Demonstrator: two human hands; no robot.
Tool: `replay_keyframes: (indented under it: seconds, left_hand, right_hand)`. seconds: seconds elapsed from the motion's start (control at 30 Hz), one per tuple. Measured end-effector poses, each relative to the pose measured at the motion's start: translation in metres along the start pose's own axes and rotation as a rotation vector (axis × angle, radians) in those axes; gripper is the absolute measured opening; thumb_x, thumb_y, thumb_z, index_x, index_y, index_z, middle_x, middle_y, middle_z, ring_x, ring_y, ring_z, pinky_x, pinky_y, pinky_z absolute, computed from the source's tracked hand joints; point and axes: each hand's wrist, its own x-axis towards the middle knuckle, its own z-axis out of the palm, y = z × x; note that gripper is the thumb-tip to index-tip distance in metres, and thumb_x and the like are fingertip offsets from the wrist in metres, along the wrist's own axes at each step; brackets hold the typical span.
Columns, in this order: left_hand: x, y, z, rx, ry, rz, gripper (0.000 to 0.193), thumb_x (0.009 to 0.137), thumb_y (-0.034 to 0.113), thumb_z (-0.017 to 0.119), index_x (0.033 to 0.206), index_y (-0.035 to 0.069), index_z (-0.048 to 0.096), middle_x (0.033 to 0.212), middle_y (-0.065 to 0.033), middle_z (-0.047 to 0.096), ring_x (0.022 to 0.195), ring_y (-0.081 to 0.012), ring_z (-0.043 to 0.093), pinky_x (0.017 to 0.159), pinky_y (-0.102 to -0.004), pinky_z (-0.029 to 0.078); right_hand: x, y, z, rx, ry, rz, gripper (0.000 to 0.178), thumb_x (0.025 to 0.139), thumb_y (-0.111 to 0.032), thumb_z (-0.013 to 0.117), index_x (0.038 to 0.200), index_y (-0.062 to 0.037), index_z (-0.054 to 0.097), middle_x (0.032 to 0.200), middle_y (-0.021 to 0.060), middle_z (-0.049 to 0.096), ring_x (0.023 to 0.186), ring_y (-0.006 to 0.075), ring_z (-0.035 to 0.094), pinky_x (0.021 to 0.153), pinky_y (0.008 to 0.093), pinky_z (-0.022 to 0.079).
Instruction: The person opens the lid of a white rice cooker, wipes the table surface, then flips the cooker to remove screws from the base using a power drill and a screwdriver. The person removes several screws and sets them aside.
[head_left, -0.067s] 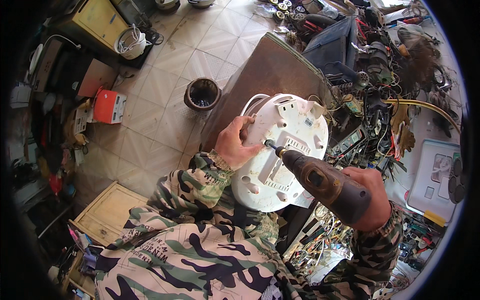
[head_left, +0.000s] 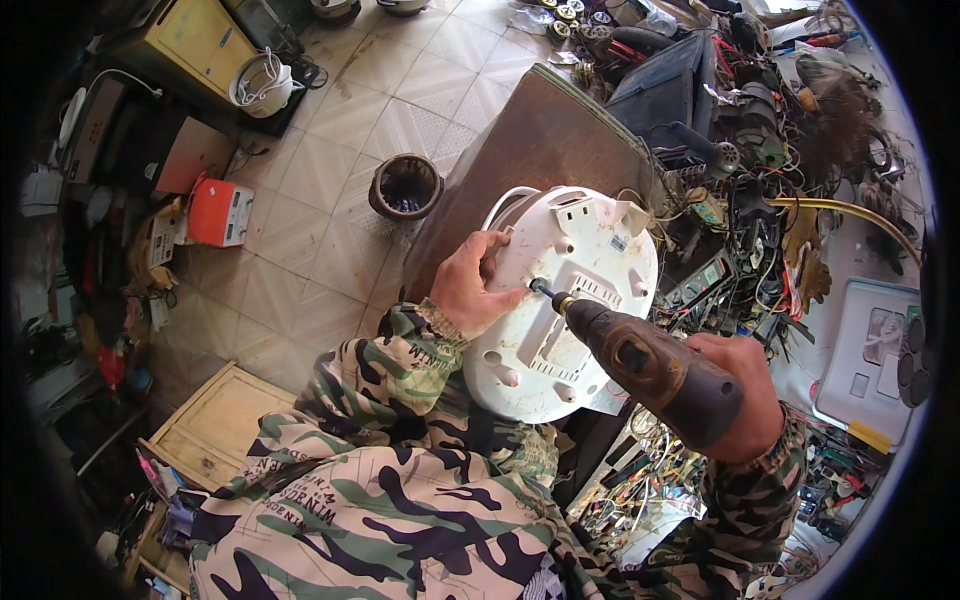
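An upturned white rice cooker rests at the brown table's near edge, its scuffed underside facing me. Vents, round feet and a socket show on that base. My left hand grips its left rim, with the thumb lying on the base near a screw hole. In my right hand is a worn brown-and-black power drill, held by its rear grip. Its long bit slants left and reaches into the hole just beside my left thumb. The bit's tip is hidden inside the hole.
The brown table runs under the cooker. A dark pot with small bits inside stands on the tiled floor left of it. Tangled wires and parts heap up on the right, beside a white plastic panel. An orange box sits at left.
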Motion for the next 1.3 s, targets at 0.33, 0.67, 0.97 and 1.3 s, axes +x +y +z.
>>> replay_keyframes:
  seconds: [0.33,0.67,0.97,1.3]
  left_hand:
    - [-0.0004,0.002,-0.0012,-0.008,-0.024,-0.01,0.07,0.07,0.025,0.092,0.128,0.006,0.057,0.083,0.0006,0.056,0.072,-0.0111,0.053,0.066,-0.0286,0.05]
    - [-0.0002,0.0,0.0,-0.021,-0.031,-0.013,0.071,0.07,0.025,0.092,0.129,0.006,0.057,0.084,0.0007,0.055,0.073,-0.0109,0.053,0.067,-0.0281,0.05]
    - [-0.0004,0.0013,-0.0001,-0.017,-0.036,-0.018,0.071,0.07,0.024,0.092,0.129,0.006,0.057,0.083,0.0008,0.054,0.072,-0.011,0.052,0.066,-0.0282,0.05]
    - [-0.0005,0.0022,-0.0006,-0.016,-0.046,-0.041,0.071,0.07,0.024,0.092,0.129,0.006,0.056,0.085,0.0004,0.054,0.075,-0.0113,0.053,0.068,-0.0285,0.05]
  right_hand:
    - [-0.0032,0.0004,0.0055,0.051,0.055,-0.004,0.036,0.065,-0.025,0.083,0.09,-0.0037,0.07,0.077,0.015,0.065,0.072,0.0389,0.066,0.065,0.0406,0.052]
    - [-0.0071,-0.0018,0.0036,-0.024,0.032,0.018,0.035,0.065,-0.025,0.083,0.088,-0.0041,0.068,0.077,0.0153,0.064,0.071,0.0391,0.066,0.064,0.0406,0.052]
    - [-0.0084,-0.0024,0.0064,0.04,0.053,0.03,0.033,0.066,-0.025,0.082,0.086,-0.0039,0.068,0.076,0.015,0.063,0.071,0.0385,0.065,0.064,0.0403,0.052]
    - [-0.0088,-0.0042,0.0036,0.004,0.037,0.028,0.035,0.066,-0.026,0.083,0.089,-0.0038,0.069,0.078,0.0153,0.064,0.072,0.039,0.066,0.065,0.0408,0.053]
